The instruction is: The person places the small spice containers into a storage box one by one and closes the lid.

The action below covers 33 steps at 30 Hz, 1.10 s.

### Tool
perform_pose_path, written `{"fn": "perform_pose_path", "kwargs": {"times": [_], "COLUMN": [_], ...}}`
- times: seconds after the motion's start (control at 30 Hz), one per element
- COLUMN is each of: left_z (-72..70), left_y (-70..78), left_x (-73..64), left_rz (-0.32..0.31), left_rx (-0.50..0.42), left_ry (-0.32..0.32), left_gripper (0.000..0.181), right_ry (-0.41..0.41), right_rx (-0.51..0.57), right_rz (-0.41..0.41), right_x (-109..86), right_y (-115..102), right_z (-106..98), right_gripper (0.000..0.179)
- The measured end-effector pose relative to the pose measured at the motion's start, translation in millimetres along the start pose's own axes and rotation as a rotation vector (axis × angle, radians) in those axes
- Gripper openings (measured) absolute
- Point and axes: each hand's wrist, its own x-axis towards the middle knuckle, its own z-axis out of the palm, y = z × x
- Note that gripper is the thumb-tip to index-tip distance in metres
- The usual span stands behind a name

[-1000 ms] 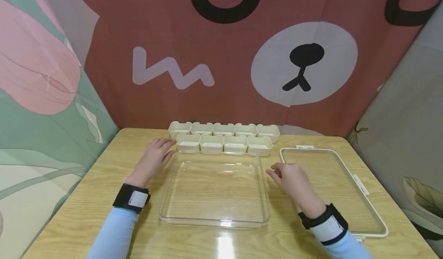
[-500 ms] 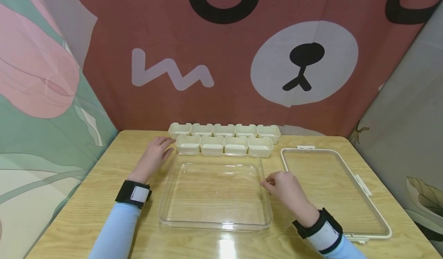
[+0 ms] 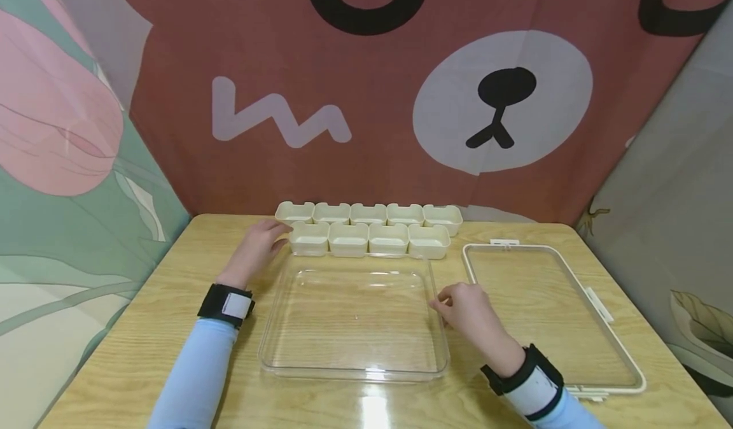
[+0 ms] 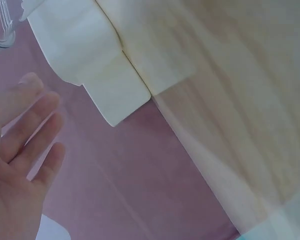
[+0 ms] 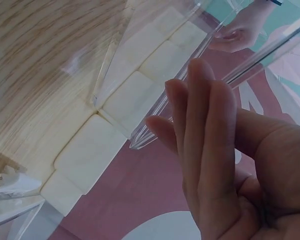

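Head view, cream bins [image 3: 348,240] (nine) behind tray [image 3: 355,333], lid [image 3: 550,317] beside

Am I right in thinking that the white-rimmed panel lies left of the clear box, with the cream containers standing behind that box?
The side is wrong: the head view shows the white-rimmed panel lying right of the clear box. The cream containers do stand behind it.
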Motion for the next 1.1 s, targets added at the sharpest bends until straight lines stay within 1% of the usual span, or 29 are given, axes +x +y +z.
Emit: {"fn": "perform_pose_path", "kwargs": {"times": [0.17,0.33,0.47,0.67,0.9,1.1], "left_z": [3.6,5.2,7.1,11.8,16.1,17.2], "left_y": [0.1,1.1,1.4,0.0,-0.9,1.8], "left_x": [6.0,10.6,12.4,11.8,12.1,14.9], "left_rz": [0.011,-0.03,-0.055,-0.027,0.016,0.006], "left_rx": [-0.039,-0.053,-0.048,-0.047,-0.044,-0.036], "left_ry": [-0.059,-0.142,-0.181,-0.186,-0.166,-0.167], "left_gripper": [0.024,0.02,0.016,0.014,0.013,0.014], "right_ry": [-0.005,-0.007,-0.01,-0.01,-0.005,-0.017], "right_rx": [0.012,0.012,0.022,0.027,0.034,0.04], "right_rz": [0.007,0.013,0.016,0.011,0.004,0.027], "right_x": [-0.8,-0.6,-0.1,-1.0,-1.6,-0.8], "right_y": [-2,-3,-3,-2,-2,-2], "right_z": [-1,-1,0,0,1,0], "right_gripper": [0.015,0.014,0.014,0.013,0.013,0.013]}}
